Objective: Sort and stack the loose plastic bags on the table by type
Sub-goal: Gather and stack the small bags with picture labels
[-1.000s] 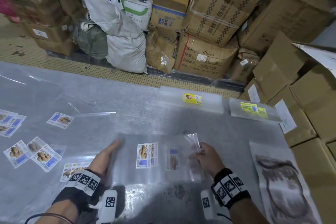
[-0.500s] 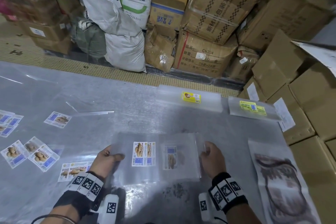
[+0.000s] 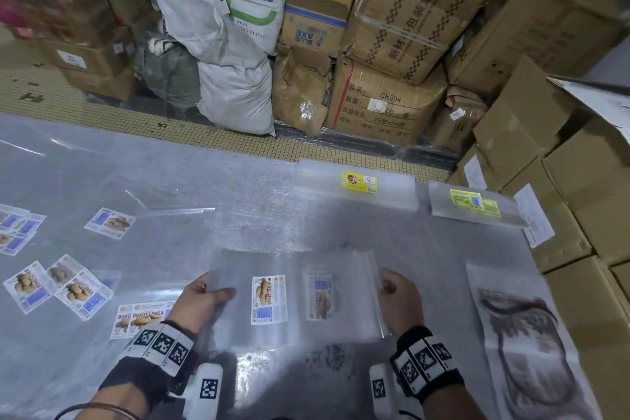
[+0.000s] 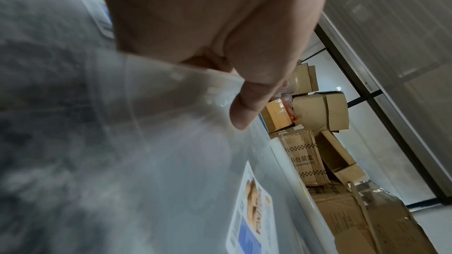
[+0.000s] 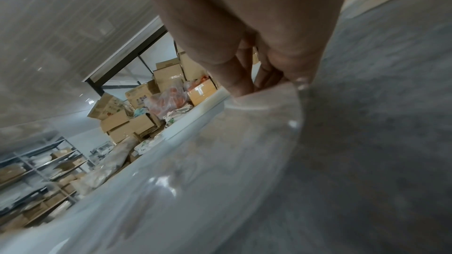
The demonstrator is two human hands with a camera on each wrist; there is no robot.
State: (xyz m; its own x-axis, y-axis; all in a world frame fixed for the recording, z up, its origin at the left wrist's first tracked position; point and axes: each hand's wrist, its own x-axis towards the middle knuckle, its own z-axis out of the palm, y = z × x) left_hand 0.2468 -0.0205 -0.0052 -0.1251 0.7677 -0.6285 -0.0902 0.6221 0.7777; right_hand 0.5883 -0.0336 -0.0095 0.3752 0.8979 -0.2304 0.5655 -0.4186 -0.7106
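Note:
A stack of clear plastic bags (image 3: 293,303) with biscuit labels is held between both hands just above the grey table (image 3: 238,208). My left hand (image 3: 204,293) pinches its left edge, thumb on top (image 4: 244,115). My right hand (image 3: 392,286) pinches the right edge (image 5: 264,92). More loose biscuit-label bags (image 3: 68,286) lie scattered at the left. At the far edge lie two neat stacks: one with a yellow label (image 3: 358,184) and one with a yellow-green label (image 3: 474,204).
A long bag with a brown drawing (image 3: 525,344) lies at the right edge of the table. Cardboard boxes (image 3: 395,44) and white sacks (image 3: 231,44) are piled beyond the far edge, and more boxes (image 3: 579,181) stand along the right side.
My left hand went from lying flat on the bags to pinching their left edge. My right hand flattened the raised corner and now grips the right edge. The stack has lifted slightly.

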